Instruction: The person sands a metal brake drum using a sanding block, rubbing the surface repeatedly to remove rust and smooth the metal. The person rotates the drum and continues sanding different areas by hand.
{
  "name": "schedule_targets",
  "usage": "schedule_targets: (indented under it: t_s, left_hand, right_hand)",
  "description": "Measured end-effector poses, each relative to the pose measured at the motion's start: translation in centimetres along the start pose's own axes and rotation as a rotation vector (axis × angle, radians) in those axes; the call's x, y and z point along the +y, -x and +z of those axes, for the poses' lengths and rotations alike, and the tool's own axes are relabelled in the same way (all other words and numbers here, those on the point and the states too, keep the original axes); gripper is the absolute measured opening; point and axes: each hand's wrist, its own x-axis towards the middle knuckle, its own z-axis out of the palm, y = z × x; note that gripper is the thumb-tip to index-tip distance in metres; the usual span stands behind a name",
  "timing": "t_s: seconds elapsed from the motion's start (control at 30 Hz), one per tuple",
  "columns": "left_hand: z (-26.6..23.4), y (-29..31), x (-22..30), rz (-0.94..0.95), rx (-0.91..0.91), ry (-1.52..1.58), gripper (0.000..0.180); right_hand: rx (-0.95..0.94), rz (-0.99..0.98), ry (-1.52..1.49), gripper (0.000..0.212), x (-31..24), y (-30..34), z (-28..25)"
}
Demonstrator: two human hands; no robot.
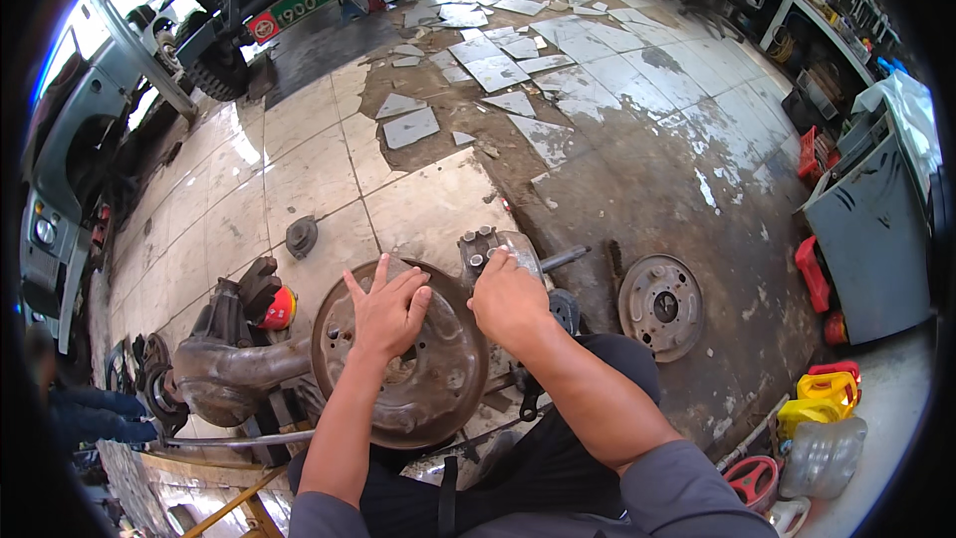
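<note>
A round, rusty brown brake backing plate (453, 379) stands in front of me at the end of an axle housing (239, 379). My left hand (388, 309) lies on its upper face with the fingers spread. Beyond the plate's right edge, my right hand (510, 299) is closed, its fingers bent down beside a metal piece with several bolt heads (480, 247). Whatever those fingers grip is hidden under the hand. A metal shaft (566, 258) sticks out to the right behind that hand. Farther right, a second backing plate (661, 307) lies flat on the floor.
A red tin (280, 309) stands by the axle housing, and a small round metal part (301, 236) lies on the tiles. Broken tiles (493, 65) cover the far floor. A vehicle (289, 0) stands far left; a grey cabinet (876, 239) and yellow jugs (822, 403) are at right.
</note>
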Motion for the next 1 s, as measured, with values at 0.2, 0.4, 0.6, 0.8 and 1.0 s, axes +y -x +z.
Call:
schedule_targets:
  t_s: [0.2, 0.4, 0.6, 0.8, 1.0]
  left_hand:
    - [0.1, 0.4, 0.1, 0.012, 0.039, 0.012, 0.05]
    - [0.3, 0.3, 0.4, 0.02, 0.053, -0.019, 0.054]
    - [0.0, 0.1, 0.7, -0.004, 0.025, -0.013, 0.057]
    - [-0.5, 0.0, 0.8, -0.022, -0.02, -0.031, 0.059]
    - [-1.3, -0.5, 1.6, -0.02, -0.063, -0.076, 0.064]
  right_hand:
    - [0.076, -0.053, -0.025, 0.094, 1.0, 0.1, 0.8]
    - [0.087, 0.01, 0.094, 0.095, 0.1, -0.4, 1.7]
    - [0.095, -0.031, 0.014, 0.092, 0.6, 0.2, 1.0]
    - [0.069, 0.013, 0.065, 0.092, -0.1, -0.3, 1.4]
    - [0.121, -0.019, 0.033, 0.093, 0.6, -0.4, 1.8]
